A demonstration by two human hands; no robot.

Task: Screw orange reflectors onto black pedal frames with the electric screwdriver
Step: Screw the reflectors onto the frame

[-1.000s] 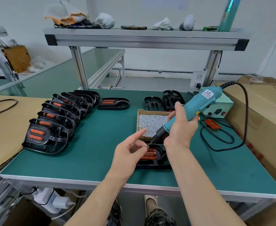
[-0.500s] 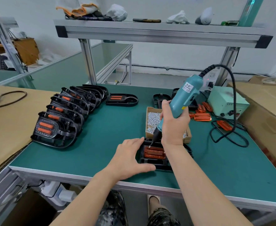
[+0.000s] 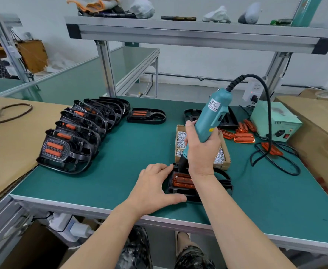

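A black pedal frame [image 3: 222, 180] lies near the front edge of the green table, with an orange reflector [image 3: 181, 181] seated in it. My left hand [image 3: 153, 188] holds the frame's left end, fingers along its far side and thumb along the near side. My right hand [image 3: 202, 150] grips the teal electric screwdriver [image 3: 211, 115], held nearly upright. Its black tip comes down at the reflector's far left corner. My right wrist hides the reflector's right part.
A cardboard box of screws [image 3: 180, 140] sits just behind the frame. Loose orange reflectors [image 3: 243, 137] and the power unit [image 3: 275, 121] lie at the right, with the black cord [image 3: 275, 162] looped on the table. A row of pedals with reflectors [image 3: 70, 144] stands at the left.
The left hand went from pinching at the screwdriver tip in mid-air to holding the frame's left end. The screwdriver swung upright and its tip came down onto the reflector.
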